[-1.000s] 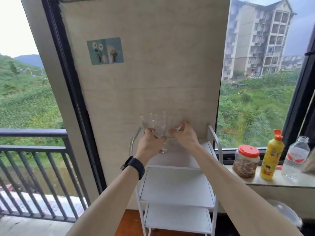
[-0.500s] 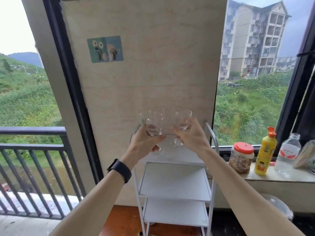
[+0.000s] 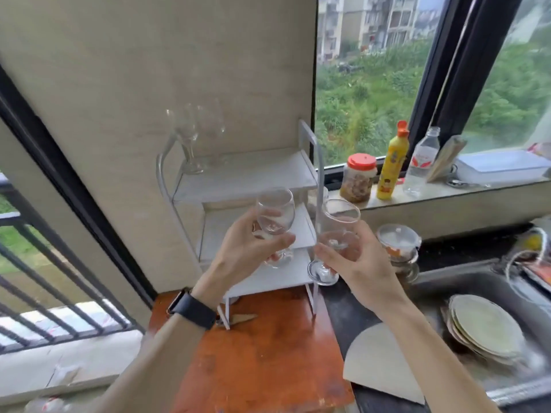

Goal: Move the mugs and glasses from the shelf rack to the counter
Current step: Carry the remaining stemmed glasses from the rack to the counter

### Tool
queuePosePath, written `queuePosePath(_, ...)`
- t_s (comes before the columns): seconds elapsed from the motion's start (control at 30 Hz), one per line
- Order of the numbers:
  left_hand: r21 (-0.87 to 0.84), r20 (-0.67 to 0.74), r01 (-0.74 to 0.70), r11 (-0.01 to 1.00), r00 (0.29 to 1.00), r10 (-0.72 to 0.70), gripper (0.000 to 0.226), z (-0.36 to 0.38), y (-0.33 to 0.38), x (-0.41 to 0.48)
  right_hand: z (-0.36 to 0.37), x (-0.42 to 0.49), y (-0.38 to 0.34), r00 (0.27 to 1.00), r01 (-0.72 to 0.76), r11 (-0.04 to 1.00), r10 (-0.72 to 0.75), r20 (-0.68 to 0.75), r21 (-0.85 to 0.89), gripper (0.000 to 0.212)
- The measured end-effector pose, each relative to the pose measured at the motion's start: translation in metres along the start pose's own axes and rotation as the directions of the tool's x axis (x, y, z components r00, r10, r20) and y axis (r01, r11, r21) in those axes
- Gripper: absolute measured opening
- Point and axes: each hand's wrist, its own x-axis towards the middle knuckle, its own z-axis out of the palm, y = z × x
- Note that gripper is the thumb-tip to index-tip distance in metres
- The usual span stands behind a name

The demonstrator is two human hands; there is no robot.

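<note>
Centrally, a white three-tier metal shelf rack (image 3: 238, 177) with flat rectangular shelves and rounded tube handles is standing on an orange-brown, worn wooden surface (image 3: 268, 353), against a pale stone-textured wall panel. To its right a dark counter (image 3: 337, 308) is running beside a steel sink (image 3: 447, 281) that is holding a stack of round pale plates (image 3: 486, 329). On the rack's top shelf, two clear stemmed glasses (image 3: 193, 135) are standing upright near the back left corner, close together. In front of the rack, the left hand (image 3: 238, 254), with a dark watch band on its wrist, is keeping its grip closed around the bowl of a clear rounded wine glass (image 3: 275, 216), held upright in the air. Just beside it, the right hand (image 3: 357, 260) is wrapping its grip around the bowl of a second clear wine glass (image 3: 340, 222), tilted slightly, its round foot hanging over the rack's lower front corner. On the stone window ledge a red-lidded jar (image 3: 357, 180), a yellow squeeze bottle (image 3: 392, 165) and a clear plastic bottle (image 3: 420, 165) are standing in a row.
</note>
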Motion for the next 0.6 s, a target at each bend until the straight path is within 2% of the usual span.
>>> queuePosePath(0.17,0.016,0.203,-0.015,1.000,0.979,0.011,0.037,0.094,-0.018,-0.015,-0.069,-0.063,0.046,0.967,-0.149,0.989,0.145,-0.208,-0.002,0.049)
queuePosePath(0.33,0.049,0.414,-0.067,0.997,0.910,0.040,0.041,0.215,0.003,-0.027,-0.171,-0.147,0.057,0.866,-0.238,0.971,0.209,-0.454,-0.007,0.048)
queuePosePath(0.5,-0.060,0.642,-0.115,0.992,0.756,0.127,0.039,0.365,0.074,-0.081,-0.283,-0.270,0.046,0.701,-0.276,0.961,0.185,-0.689,-0.023,0.047)
queuePosePath(0.6,-0.128,0.735,-0.166,0.978,0.646,0.205,0.035,0.460,0.119,-0.137,-0.350,-0.362,0.041,0.546,-0.327,0.945,0.164,-0.821,-0.028,0.046)
